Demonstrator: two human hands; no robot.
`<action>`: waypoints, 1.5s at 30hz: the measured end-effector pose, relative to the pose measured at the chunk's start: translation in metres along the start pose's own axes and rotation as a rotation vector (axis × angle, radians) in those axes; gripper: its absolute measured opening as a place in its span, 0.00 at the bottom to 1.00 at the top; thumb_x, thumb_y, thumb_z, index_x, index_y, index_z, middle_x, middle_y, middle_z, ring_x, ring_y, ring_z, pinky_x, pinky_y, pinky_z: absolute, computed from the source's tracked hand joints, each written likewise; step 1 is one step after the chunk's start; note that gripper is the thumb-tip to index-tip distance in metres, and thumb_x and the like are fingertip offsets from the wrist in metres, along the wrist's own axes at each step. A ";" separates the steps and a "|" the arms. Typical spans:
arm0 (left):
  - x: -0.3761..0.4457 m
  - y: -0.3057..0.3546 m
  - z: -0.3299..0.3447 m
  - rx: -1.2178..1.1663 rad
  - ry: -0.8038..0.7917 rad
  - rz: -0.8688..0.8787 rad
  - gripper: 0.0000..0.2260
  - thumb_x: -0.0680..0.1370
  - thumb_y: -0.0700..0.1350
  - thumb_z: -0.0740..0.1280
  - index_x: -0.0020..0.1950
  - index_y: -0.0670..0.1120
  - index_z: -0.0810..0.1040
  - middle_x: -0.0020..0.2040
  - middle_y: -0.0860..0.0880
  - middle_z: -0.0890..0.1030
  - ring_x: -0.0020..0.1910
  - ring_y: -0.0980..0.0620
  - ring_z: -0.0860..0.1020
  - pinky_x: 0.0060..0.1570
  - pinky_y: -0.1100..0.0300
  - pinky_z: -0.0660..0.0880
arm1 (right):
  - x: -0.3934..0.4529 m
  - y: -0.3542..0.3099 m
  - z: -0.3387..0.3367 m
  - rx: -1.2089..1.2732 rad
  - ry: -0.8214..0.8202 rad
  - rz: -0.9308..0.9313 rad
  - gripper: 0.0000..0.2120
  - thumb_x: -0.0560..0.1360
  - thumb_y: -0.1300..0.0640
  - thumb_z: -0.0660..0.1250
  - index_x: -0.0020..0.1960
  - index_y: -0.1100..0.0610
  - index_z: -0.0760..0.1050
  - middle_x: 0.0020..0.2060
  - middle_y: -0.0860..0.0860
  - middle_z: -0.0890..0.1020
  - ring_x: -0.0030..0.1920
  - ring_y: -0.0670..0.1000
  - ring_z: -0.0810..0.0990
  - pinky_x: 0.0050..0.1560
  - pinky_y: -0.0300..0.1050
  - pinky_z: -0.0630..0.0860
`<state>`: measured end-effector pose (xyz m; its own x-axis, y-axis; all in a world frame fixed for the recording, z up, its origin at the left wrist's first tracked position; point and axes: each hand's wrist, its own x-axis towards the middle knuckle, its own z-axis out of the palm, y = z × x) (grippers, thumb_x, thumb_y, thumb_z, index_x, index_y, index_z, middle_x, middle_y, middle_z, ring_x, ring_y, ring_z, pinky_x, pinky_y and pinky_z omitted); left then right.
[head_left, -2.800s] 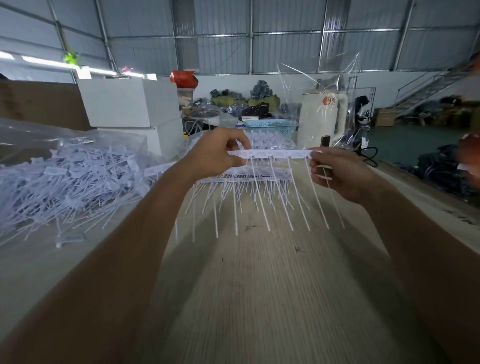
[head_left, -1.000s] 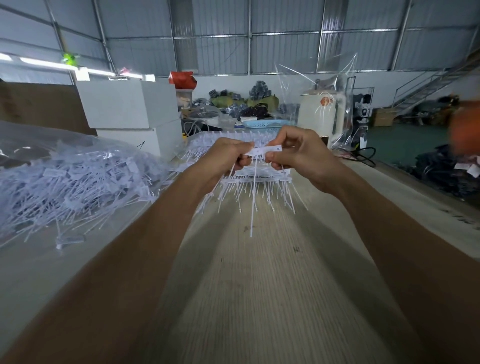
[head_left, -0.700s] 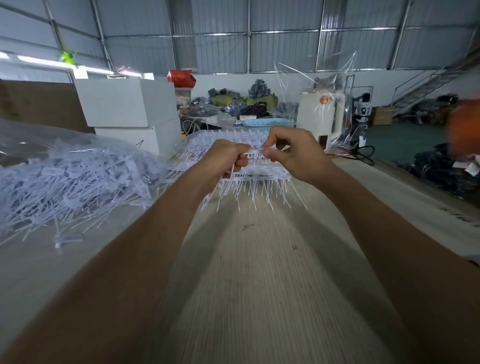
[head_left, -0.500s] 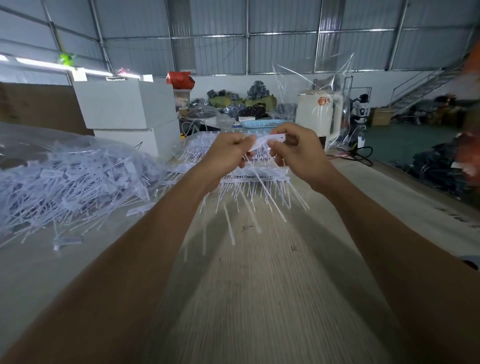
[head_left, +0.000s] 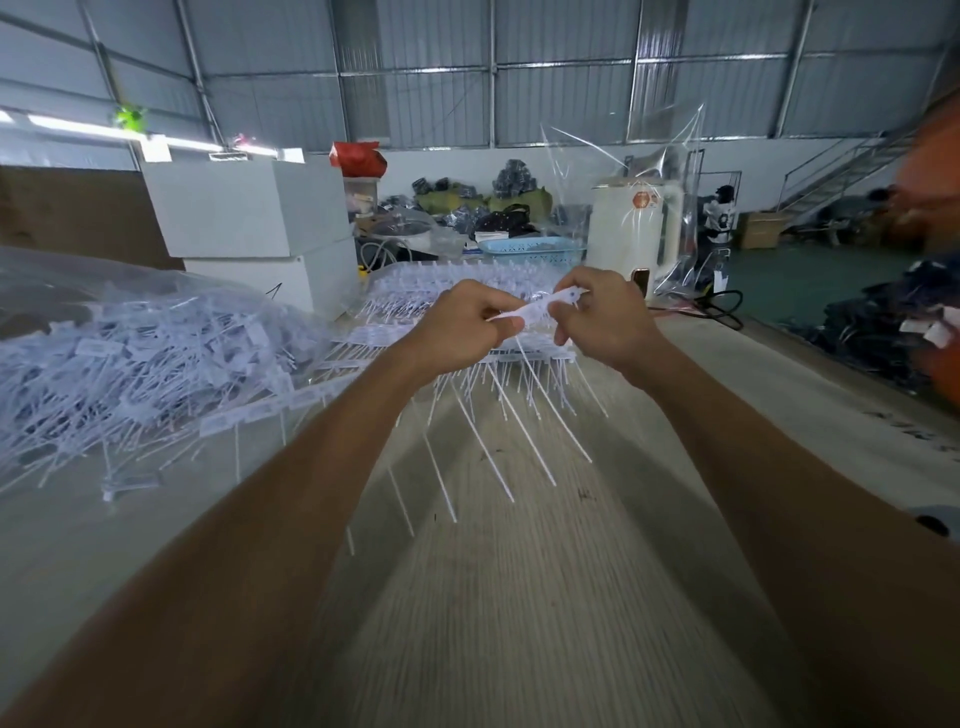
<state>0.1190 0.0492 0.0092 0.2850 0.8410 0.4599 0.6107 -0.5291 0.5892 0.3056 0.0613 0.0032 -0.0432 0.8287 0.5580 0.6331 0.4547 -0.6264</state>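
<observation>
A strip of white plastic tag ties is held above the wooden table, tilted up to the right, with long thin tails fanning downward. My left hand pinches its lower left end. My right hand pinches the upper right end. More joined strips of ties lie flat on the table just beyond my hands.
A big heap of loose white ties on clear plastic fills the left of the table. White boxes, a blue basket and a white appliance stand at the far end. Dark goods lie at right.
The wide strip I held stretched between both hands has been gathered short. My hands came close together, and the strip now tilts with its tails swinging out toward me.
</observation>
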 end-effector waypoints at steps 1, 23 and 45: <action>0.000 0.000 0.001 0.022 -0.014 0.005 0.09 0.81 0.40 0.67 0.57 0.45 0.86 0.26 0.61 0.76 0.27 0.64 0.71 0.32 0.66 0.66 | -0.001 0.000 0.001 -0.007 -0.007 0.009 0.05 0.76 0.62 0.67 0.50 0.56 0.79 0.34 0.53 0.85 0.32 0.49 0.83 0.34 0.42 0.75; -0.003 -0.006 0.000 -0.091 -0.164 -0.023 0.09 0.82 0.40 0.64 0.56 0.50 0.83 0.31 0.55 0.79 0.33 0.56 0.75 0.42 0.55 0.71 | -0.020 0.049 0.001 0.312 -0.078 0.231 0.17 0.80 0.69 0.56 0.50 0.53 0.79 0.33 0.55 0.77 0.27 0.49 0.68 0.26 0.39 0.66; -0.007 -0.019 0.009 -0.037 -0.094 -0.170 0.13 0.84 0.45 0.62 0.43 0.44 0.80 0.41 0.43 0.84 0.42 0.41 0.82 0.50 0.51 0.76 | -0.016 0.022 -0.003 0.533 -0.369 0.133 0.03 0.76 0.63 0.72 0.49 0.59 0.83 0.40 0.55 0.84 0.40 0.52 0.78 0.40 0.42 0.80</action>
<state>0.1124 0.0545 -0.0115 0.2490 0.9244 0.2889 0.6285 -0.3812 0.6780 0.3222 0.0574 -0.0176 -0.3130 0.9033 0.2934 0.1863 0.3614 -0.9136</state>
